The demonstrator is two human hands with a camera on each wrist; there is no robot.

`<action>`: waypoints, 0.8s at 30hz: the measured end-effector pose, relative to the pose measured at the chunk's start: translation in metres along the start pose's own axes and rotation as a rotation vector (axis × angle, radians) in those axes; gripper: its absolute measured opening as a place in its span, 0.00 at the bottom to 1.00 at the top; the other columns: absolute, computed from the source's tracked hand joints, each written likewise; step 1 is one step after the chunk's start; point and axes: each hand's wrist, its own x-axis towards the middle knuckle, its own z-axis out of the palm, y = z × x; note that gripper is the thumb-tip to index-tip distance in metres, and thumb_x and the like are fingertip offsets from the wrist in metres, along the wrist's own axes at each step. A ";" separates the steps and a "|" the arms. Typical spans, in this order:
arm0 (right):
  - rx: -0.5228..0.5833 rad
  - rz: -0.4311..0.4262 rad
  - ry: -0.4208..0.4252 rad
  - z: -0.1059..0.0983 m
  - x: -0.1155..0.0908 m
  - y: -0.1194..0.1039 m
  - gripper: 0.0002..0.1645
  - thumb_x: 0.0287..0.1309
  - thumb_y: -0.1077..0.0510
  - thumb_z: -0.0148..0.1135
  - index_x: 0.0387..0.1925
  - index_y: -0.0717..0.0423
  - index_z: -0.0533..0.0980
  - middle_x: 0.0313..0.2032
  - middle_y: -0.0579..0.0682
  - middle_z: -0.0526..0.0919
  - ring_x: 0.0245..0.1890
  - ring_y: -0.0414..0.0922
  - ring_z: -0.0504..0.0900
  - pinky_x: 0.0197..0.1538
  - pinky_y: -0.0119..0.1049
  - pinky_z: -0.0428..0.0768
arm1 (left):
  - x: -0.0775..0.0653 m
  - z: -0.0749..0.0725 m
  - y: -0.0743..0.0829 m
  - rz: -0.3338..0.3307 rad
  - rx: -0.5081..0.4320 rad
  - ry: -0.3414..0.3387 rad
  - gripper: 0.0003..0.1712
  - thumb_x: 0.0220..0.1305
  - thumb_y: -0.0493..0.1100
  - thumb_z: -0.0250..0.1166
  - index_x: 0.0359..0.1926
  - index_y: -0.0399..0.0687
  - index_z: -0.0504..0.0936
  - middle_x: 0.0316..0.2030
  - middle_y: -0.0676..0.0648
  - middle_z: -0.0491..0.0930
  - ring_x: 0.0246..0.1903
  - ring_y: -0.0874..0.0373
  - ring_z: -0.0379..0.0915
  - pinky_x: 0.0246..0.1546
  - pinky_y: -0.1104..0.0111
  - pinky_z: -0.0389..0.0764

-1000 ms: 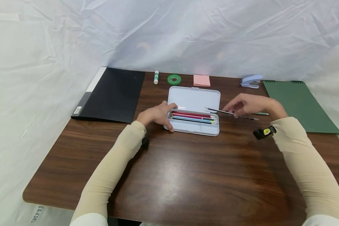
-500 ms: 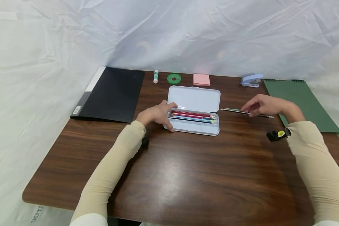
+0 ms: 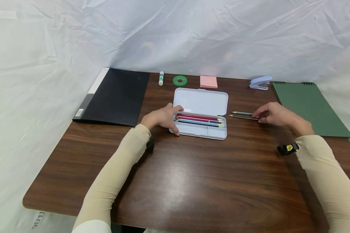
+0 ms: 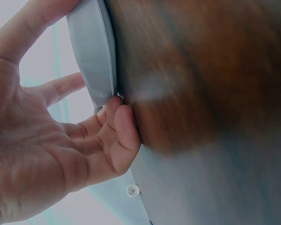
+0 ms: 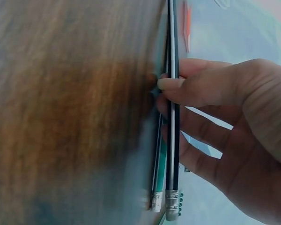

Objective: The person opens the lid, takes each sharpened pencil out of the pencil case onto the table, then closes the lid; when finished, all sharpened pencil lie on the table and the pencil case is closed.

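A white pencil case [image 3: 201,101] lies with its lid folded back, holding several red, blue and black pencils [image 3: 198,120] in its long compartment. My left hand [image 3: 163,118] grips the case's left end, thumb at the front edge and fingers toward the hinge. In the left wrist view, curled fingertips [image 4: 126,122] press against the case's corner. To the right, my right hand [image 3: 275,115] pinches a black pencil [image 5: 172,145] between thumb and fingers, low over the table. A green pencil [image 3: 240,113] lies just behind it, almost parallel, partly hidden by the hand.
Along the back stand or lie a glue stick [image 3: 161,78], green tape roll [image 3: 180,80], pink sticky notes [image 3: 208,82] and a blue stapler [image 3: 260,83]. A black folder [image 3: 116,97] is at left. A green spiral notebook [image 3: 312,108] lies at right, behind my right wrist.
My right hand has carried the black pencil rightward, away from the case, then lowered it beside the green pencil. The left hand has stayed on the case.
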 end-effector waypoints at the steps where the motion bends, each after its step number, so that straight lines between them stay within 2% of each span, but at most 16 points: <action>1: -0.005 0.004 0.014 0.001 -0.001 0.000 0.13 0.55 0.72 0.66 0.44 0.63 0.84 0.42 0.60 0.87 0.33 0.40 0.83 0.33 0.33 0.79 | 0.000 0.000 0.000 -0.002 -0.001 0.000 0.58 0.48 0.53 0.80 0.75 0.59 0.56 0.63 0.40 0.60 0.55 0.48 0.68 0.55 0.53 0.75; 7: -0.036 0.021 0.073 0.004 -0.004 -0.003 0.14 0.55 0.73 0.65 0.42 0.60 0.85 0.40 0.56 0.88 0.31 0.36 0.80 0.32 0.32 0.76 | -0.001 -0.001 0.001 -0.001 0.003 0.001 0.58 0.48 0.53 0.80 0.75 0.59 0.56 0.62 0.40 0.61 0.54 0.48 0.68 0.54 0.54 0.75; 18: -0.052 0.039 0.097 0.007 -0.003 0.000 0.15 0.55 0.73 0.64 0.46 0.65 0.82 0.35 0.54 0.86 0.31 0.43 0.82 0.31 0.33 0.77 | 0.001 0.000 0.000 0.006 -0.004 0.003 0.58 0.48 0.53 0.80 0.75 0.58 0.56 0.61 0.40 0.61 0.53 0.49 0.69 0.54 0.55 0.75; 24: -0.088 0.059 0.115 0.008 -0.001 0.004 0.16 0.55 0.73 0.65 0.46 0.64 0.82 0.34 0.52 0.85 0.33 0.47 0.82 0.34 0.39 0.78 | 0.002 0.000 0.000 0.002 -0.003 0.004 0.58 0.47 0.53 0.80 0.75 0.59 0.56 0.62 0.40 0.61 0.53 0.49 0.69 0.55 0.55 0.75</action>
